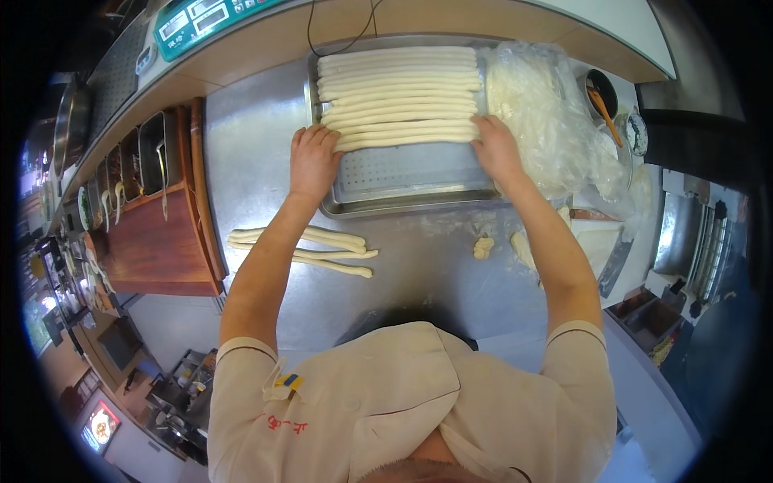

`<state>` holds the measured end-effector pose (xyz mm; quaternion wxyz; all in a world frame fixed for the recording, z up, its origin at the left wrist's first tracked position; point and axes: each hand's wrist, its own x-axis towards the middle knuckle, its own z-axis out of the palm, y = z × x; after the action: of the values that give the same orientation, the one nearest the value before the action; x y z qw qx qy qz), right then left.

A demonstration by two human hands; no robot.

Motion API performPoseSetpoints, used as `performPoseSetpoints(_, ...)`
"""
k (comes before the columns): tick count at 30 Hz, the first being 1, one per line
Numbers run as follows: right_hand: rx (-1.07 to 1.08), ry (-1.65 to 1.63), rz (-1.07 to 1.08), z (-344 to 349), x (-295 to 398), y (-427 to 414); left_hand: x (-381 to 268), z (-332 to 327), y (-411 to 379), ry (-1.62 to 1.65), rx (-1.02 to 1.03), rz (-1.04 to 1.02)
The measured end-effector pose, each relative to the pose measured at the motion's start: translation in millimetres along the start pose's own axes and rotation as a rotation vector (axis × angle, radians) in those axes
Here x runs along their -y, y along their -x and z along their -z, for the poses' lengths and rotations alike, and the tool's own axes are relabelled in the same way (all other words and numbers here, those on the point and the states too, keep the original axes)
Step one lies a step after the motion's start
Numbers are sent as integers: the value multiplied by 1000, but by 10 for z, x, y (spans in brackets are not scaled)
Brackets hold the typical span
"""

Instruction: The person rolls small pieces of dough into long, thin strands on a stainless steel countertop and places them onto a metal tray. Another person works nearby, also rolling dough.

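Note:
Before me, a metal tray [416, 166] holds several long dough ropes [398, 90] lying side by side across its back part. Near the front of this row, my left hand [315, 158] pinches the left end of the nearest dough rope [404, 142]. The rope's other end is at the fingers of my right hand [498, 151], which also appear closed on it. Both hands hide the tips of the rope. On the steel worktop, several loose dough strips [335, 236] lie partly behind my left forearm. A small dough scrap [483, 247] sits farther right.
Plastic sheeting [543, 121] covers dough right of the tray. Beyond it stands a dark pot [598, 90] with a wooden-handled utensil. A wooden box lid [157, 241] and metal containers [160, 151] border the left. A teal scale [205, 24] rests on the back shelf.

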<state>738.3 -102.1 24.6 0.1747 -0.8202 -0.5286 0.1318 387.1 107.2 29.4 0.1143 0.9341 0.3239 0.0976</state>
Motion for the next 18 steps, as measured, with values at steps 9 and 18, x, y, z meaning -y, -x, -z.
performPoseSetpoints(9, -32, -127, 295, -238, 271, 138, 48, 57, 78, -110, 1, -28)
performPoseSetpoints(18, -66, -190, 216, -327, 530, 106, -199, 40, 22, 149, 49, -89)
